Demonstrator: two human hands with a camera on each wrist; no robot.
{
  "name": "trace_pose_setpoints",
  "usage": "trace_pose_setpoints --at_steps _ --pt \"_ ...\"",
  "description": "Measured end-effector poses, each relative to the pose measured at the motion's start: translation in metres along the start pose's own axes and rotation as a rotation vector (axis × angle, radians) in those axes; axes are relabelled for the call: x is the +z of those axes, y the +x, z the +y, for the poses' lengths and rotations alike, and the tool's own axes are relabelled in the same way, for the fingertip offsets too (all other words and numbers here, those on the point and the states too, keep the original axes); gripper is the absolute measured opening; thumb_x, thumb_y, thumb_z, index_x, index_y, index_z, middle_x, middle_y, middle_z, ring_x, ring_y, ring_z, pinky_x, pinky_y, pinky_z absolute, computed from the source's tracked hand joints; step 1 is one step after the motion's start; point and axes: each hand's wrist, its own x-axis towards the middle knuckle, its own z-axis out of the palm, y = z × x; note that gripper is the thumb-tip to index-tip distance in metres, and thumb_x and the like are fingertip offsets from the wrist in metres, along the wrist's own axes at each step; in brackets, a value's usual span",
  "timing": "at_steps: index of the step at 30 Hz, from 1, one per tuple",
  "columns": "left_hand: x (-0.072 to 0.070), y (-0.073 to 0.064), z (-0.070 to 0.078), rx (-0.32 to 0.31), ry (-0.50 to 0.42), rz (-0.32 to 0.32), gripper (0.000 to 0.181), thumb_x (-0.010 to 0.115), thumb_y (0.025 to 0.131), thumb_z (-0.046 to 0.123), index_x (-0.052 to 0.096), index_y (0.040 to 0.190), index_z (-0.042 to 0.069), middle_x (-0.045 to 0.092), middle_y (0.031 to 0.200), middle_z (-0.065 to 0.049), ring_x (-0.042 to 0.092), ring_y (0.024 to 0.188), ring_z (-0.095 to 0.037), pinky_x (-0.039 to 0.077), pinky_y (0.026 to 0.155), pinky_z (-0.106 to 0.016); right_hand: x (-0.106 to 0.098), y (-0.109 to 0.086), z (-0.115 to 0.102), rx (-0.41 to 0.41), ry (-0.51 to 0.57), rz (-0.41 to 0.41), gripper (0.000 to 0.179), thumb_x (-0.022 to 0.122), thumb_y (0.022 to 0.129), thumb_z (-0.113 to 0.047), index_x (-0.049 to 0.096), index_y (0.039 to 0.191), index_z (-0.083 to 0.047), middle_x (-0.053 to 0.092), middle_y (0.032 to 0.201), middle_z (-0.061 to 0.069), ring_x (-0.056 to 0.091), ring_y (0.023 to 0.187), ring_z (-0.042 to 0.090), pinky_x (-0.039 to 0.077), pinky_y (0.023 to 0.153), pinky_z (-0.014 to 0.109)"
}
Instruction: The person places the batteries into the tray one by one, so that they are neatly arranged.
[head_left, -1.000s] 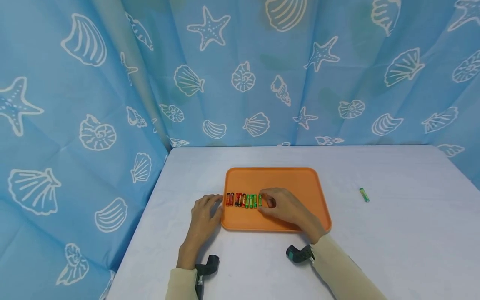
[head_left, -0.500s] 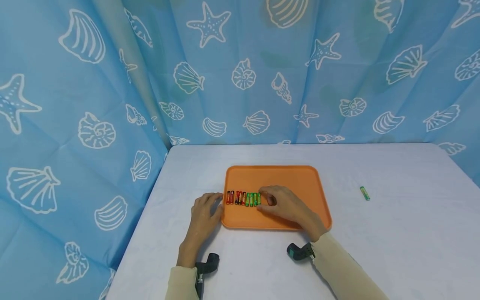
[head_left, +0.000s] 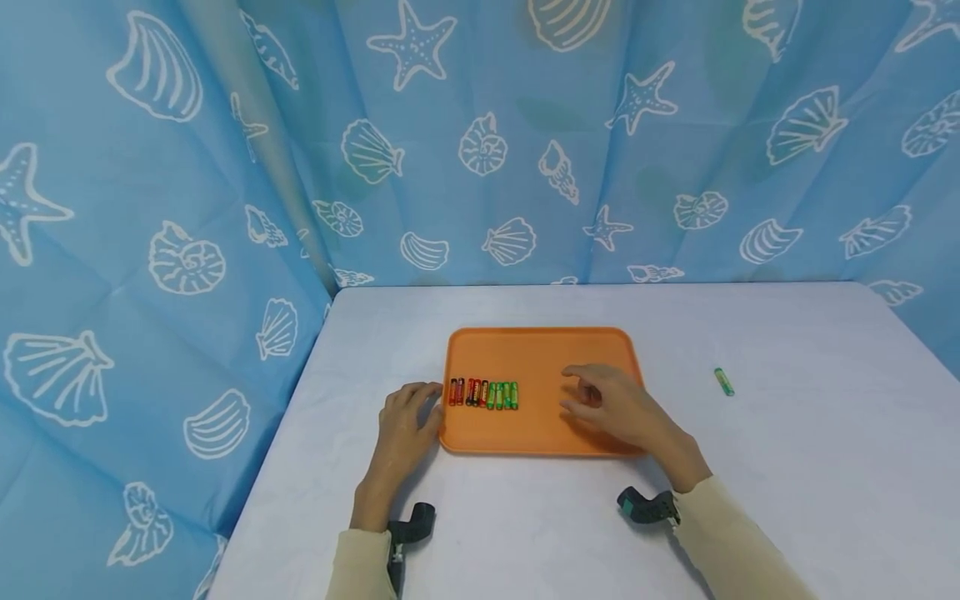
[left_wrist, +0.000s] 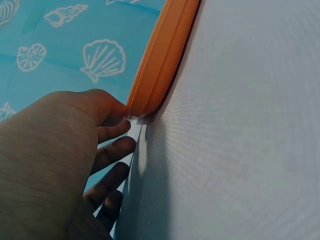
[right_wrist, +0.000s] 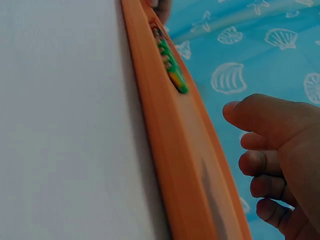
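On the orange tray [head_left: 536,354], red-and-black batteries [head_left: 476,392] and green batteries [head_left: 502,396] lie side by side in a row on the left half. My left hand [head_left: 401,429] is at the tray's left side, its thumb tip right at the rim and its other fingers loosely bent in the left wrist view. Over the right part of the tray hovers my right hand [head_left: 630,408], thumb and fingers apart with nothing between them. In the right wrist view the green batteries [right_wrist: 172,70] show beyond the tray's near wall [right_wrist: 165,140], away from my fingers.
A single green battery [head_left: 723,382] lies on the white tablecloth [head_left: 810,433] right of the tray. A blue curtain [head_left: 450,183] with shell and starfish prints hangs behind and to the left of the table.
My right hand has pushed the rightmost green battery left against the others, let go, and drawn back to the right. My left hand stays at the tray's left rim.
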Motion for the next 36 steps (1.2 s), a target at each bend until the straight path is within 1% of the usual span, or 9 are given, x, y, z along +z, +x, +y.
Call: trace_pose_setpoints --at_steps 3,9,15,20,24,29,33,36 --pt "0.000 0.000 0.000 0.009 -0.002 0.003 0.036 0.059 0.099 0.023 0.062 0.134 0.014 0.055 0.135 -0.008 0.040 0.133 -0.033 0.028 0.110 -0.055 -0.012 -0.009 0.007 0.021 -0.038 0.017 0.044 0.080 0.087 -0.022 0.067 0.124 -0.003 0.049 0.074 -0.011 0.045 0.068 0.010 0.041 0.062 0.028" --pt "0.000 0.000 0.000 -0.009 -0.013 -0.010 0.036 0.059 0.100 0.024 0.062 0.134 0.015 0.055 0.136 -0.007 0.039 0.134 -0.032 0.027 0.111 -0.054 -0.041 -0.029 0.026 0.060 -0.098 0.047 0.041 0.080 0.087 -0.021 0.067 0.122 -0.003 0.049 0.074 -0.008 0.047 0.070 0.014 0.042 0.063 0.031" --pt "0.000 -0.001 0.000 0.000 -0.022 -0.005 0.035 0.059 0.099 0.022 0.063 0.134 0.014 0.055 0.136 -0.009 0.039 0.134 -0.034 0.026 0.110 -0.055 -0.071 -0.054 0.049 0.137 -0.186 0.018 0.042 0.078 0.088 -0.021 0.066 0.123 -0.002 0.050 0.075 -0.007 0.048 0.073 0.016 0.042 0.063 0.032" --pt "0.000 -0.001 0.001 -0.014 -0.016 -0.012 0.036 0.058 0.099 0.023 0.062 0.134 0.015 0.054 0.137 -0.008 0.038 0.134 -0.033 0.026 0.111 -0.054 -0.093 -0.072 0.070 0.191 -0.236 0.013 0.043 0.079 0.087 -0.021 0.066 0.123 -0.002 0.051 0.076 -0.006 0.048 0.074 0.017 0.044 0.063 0.032" --pt "0.001 -0.001 0.001 -0.028 -0.014 -0.015 0.036 0.058 0.099 0.024 0.062 0.134 0.015 0.054 0.137 -0.007 0.038 0.135 -0.032 0.026 0.111 -0.053 -0.106 -0.082 0.086 0.225 -0.230 -0.010 0.046 0.079 0.087 -0.021 0.064 0.125 0.000 0.052 0.079 -0.004 0.048 0.077 0.018 0.044 0.063 0.032" --pt "0.001 -0.001 0.002 -0.047 -0.018 -0.020 0.036 0.058 0.099 0.025 0.062 0.135 0.016 0.053 0.138 -0.006 0.037 0.136 -0.030 0.026 0.112 -0.053 -0.119 -0.090 0.105 0.272 -0.212 -0.061 0.049 0.078 0.087 -0.021 0.062 0.128 0.001 0.054 0.084 -0.001 0.048 0.079 0.020 0.042 0.063 0.032" --pt "-0.001 -0.001 0.002 -0.024 -0.017 -0.017 0.036 0.059 0.099 0.024 0.062 0.134 0.015 0.054 0.138 -0.007 0.038 0.135 -0.032 0.025 0.112 -0.054 -0.125 -0.097 0.119 0.299 -0.196 -0.083 0.051 0.078 0.086 -0.017 0.059 0.130 0.002 0.055 0.087 0.002 0.047 0.079 0.020 0.041 0.062 0.031" --pt "0.001 -0.002 0.002 -0.002 -0.026 -0.007 0.036 0.059 0.099 0.022 0.062 0.134 0.013 0.055 0.137 -0.009 0.039 0.134 -0.033 0.026 0.111 -0.055 -0.128 -0.101 0.129 0.303 -0.197 -0.106 0.053 0.078 0.085 -0.016 0.059 0.131 0.003 0.057 0.089 0.003 0.048 0.080 0.020 0.042 0.063 0.032"
